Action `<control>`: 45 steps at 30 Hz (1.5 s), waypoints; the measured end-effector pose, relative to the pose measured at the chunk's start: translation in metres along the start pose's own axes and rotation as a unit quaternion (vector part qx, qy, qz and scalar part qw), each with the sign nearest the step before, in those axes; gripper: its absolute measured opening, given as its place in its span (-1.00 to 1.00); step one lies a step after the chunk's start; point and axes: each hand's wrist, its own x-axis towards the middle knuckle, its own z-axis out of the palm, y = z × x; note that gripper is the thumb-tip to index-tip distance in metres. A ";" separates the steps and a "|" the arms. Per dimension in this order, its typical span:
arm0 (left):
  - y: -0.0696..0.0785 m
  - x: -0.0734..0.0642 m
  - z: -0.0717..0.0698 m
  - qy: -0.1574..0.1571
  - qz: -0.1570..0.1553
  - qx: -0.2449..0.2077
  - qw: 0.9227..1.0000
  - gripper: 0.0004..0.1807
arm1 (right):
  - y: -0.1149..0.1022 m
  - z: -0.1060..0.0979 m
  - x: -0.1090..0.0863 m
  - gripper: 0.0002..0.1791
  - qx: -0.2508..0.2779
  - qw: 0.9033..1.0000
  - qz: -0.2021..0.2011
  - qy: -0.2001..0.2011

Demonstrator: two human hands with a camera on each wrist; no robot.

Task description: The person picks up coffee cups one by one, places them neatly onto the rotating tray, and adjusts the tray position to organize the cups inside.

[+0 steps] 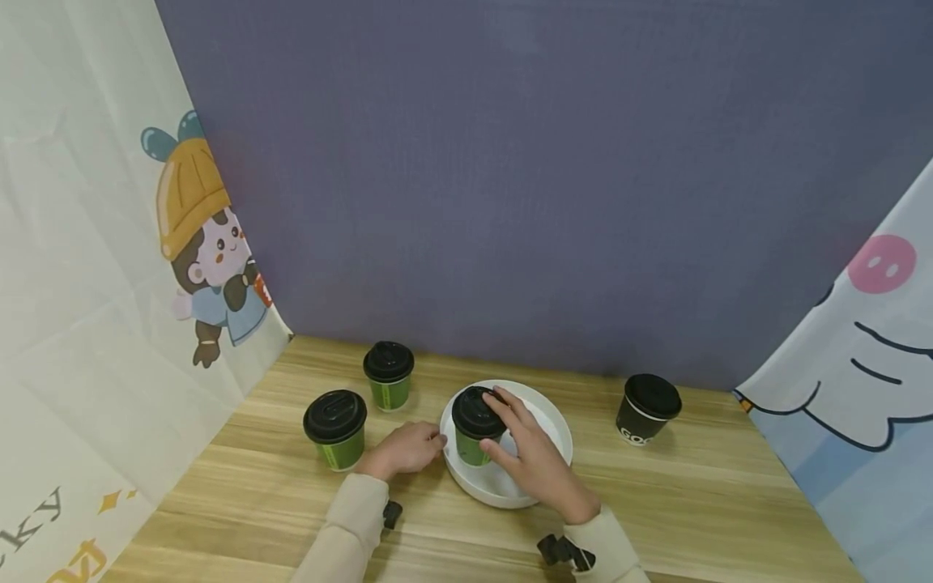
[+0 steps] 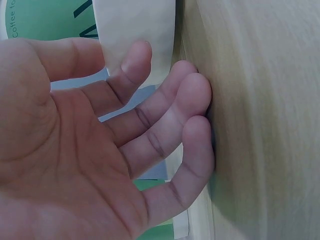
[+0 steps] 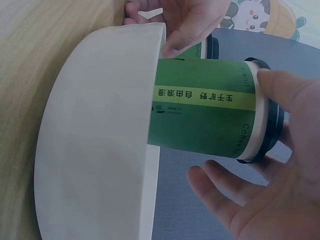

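Observation:
A green paper cup (image 1: 470,448) with a black lid stands inside a round white plate (image 1: 503,495) with a tall rim. My right hand (image 1: 535,465) holds the cup near its top. In the right wrist view, the thumb rests on the edge of the cup's lid (image 3: 275,122) and one finger passes behind it; the other fingers are spread beside the cup. My left hand (image 1: 410,448) is at the plate's left side. The left wrist view has its thumb and index finger on either side of the plate's wall (image 2: 135,25), pinching it, with the other fingers low against the table.
Two more green cups with black lids stand left of the plate, one nearer (image 1: 337,437) and one farther back (image 1: 389,380). A black cup (image 1: 645,413) stands to the right. A dark blue-grey panel (image 1: 466,186) closes off the wooden table (image 1: 692,502) at the back.

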 end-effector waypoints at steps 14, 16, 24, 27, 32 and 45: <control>0.001 0.000 0.000 0.003 0.000 0.012 1.000 -0.63 | 0.001 0.000 0.000 -0.22 0.023 0.999 0.021 -0.016; 0.002 0.000 -0.001 0.004 0.000 0.012 1.000 -0.62 | 0.001 0.001 0.000 -0.23 0.025 0.999 0.018 -0.014; 0.004 0.000 -0.001 0.002 -0.006 0.016 1.000 -0.62 | 0.003 0.002 0.000 -0.23 0.020 1.000 0.015 -0.011; 0.003 0.001 -0.001 0.003 -0.005 0.012 1.000 -0.62 | 0.002 0.002 0.000 -0.23 0.020 1.000 0.015 -0.012; 0.001 -0.001 -0.001 -0.001 -0.007 -0.009 1.000 -0.64 | 0.002 0.002 0.000 -0.22 0.011 1.000 0.012 -0.010; -0.004 -0.006 -0.006 -0.034 -0.006 -0.036 0.999 -0.67 | 0.014 -0.026 -0.002 -0.23 0.005 0.998 0.018 0.063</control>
